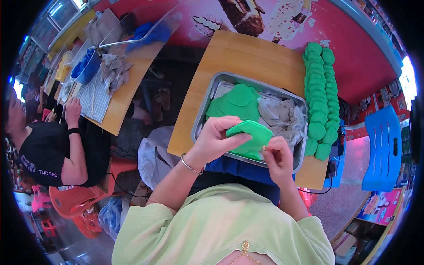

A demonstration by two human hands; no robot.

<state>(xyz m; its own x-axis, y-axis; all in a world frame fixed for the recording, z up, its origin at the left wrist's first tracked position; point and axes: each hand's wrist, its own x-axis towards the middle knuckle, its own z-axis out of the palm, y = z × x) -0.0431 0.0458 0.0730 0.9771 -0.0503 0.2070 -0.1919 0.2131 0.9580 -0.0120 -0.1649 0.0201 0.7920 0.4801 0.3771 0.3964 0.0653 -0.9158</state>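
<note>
My left hand (217, 140) grips a flat green many-sided piece (252, 132), thumb on top, holding it over the near side of a metal tray (213, 84). At the piece's right edge my right hand (279, 160) is closed in a pinch. Something tiny and pale shows at its fingertips, too small to name. Behind my hands, a pile of loose green sheets (236, 102) lies in the tray's left part. Crumpled greyish material in clear plastic (282, 115) fills the right part.
Two long overlapping rows of green pieces (317, 99) lie along the wooden table's right edge. A blue chair (383, 148) stands at right. To the left, a person in black (48, 150) sits at another table with a blue basin (86, 66) and grey cloths (114, 73).
</note>
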